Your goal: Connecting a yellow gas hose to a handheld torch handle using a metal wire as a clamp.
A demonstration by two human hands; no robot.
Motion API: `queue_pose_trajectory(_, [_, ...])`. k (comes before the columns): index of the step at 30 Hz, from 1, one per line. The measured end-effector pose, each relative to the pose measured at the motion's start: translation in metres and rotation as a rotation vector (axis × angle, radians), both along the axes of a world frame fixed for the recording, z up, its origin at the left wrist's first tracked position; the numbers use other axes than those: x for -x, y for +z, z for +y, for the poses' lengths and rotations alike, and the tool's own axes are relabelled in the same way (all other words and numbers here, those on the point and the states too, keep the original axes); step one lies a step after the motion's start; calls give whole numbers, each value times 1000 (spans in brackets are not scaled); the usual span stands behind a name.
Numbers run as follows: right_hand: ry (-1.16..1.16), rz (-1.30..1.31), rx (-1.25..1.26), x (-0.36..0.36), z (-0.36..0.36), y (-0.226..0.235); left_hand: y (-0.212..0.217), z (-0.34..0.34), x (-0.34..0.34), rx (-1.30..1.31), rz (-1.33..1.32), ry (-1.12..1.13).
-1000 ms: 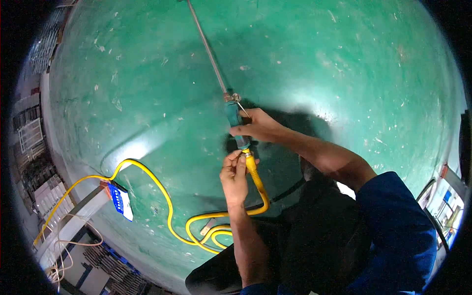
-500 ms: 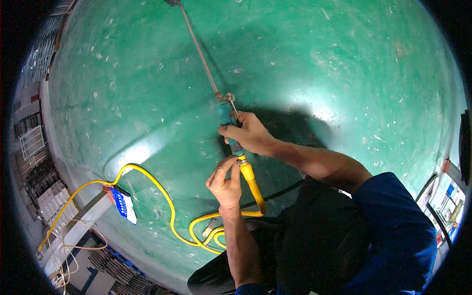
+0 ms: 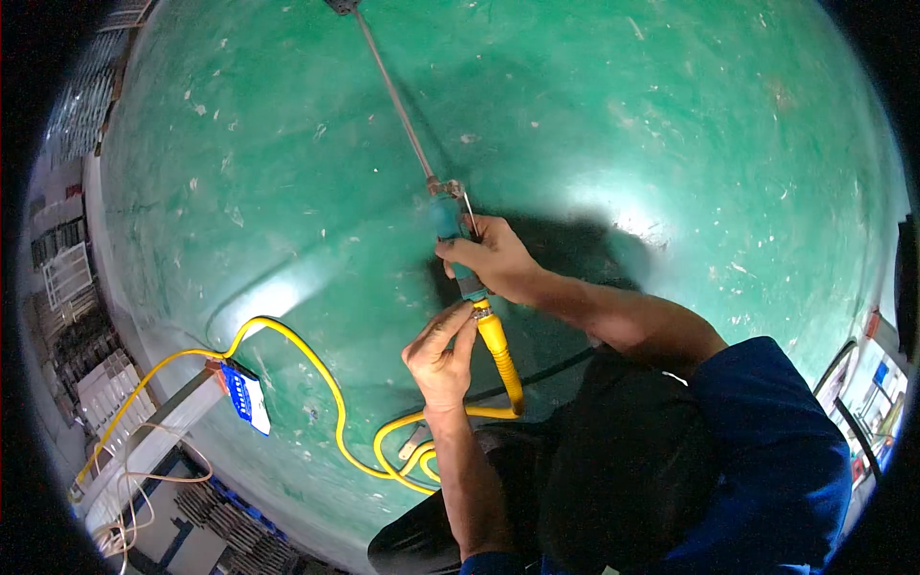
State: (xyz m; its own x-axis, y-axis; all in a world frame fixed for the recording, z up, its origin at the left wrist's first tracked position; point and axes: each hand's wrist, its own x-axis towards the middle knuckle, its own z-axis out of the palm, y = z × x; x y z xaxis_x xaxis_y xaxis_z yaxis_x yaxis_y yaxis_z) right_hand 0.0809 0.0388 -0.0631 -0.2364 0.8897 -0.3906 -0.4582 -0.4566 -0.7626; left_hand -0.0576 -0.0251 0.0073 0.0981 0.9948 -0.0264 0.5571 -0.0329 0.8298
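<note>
A long gas torch with a teal grip points away from me, its thin metal tube ending in a dark head at the top edge. My right hand is wrapped round the grip, close to a thin metal lever. A thick yellow hose joins the grip's near end, with a metal hose clamp around the joint. At that clamp my left hand pinches with fingertips pressed together; the fingers partly hide the joint.
Scuffed green floor lies beneath. The yellow hose loops away left, over a metal beam, past a blue and white packet. Thin white cord hangs there. Stacked metal pieces stand lower left; my dark-clothed knee is near.
The torch, hose end and right hand have shifted slightly right and down in view. My left hand keeps its pinch at the clamp. The grips look unchanged.
</note>
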Motion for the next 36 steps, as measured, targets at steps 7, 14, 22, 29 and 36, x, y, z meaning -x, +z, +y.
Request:
queue_pose_trajectory(7, [-40,106,111,-1,5,3,5,8,-3,-18,-42,-36])
queue_pose_trajectory(14, [-84,231,177,-11,12,18,4,9,-21,-122,-6,9])
queue_pose_trajectory(22, [-80,80,138,-3,10,8,-7,5,-25,-163,32,80])
queue_pose_trajectory(29, [78,-697,-13,-6,13,32,2,5,0,198,-111,91])
queue_pose_trajectory(36, [164,-260,-210,-39,0,7,16,19,-5,139,21,-80])
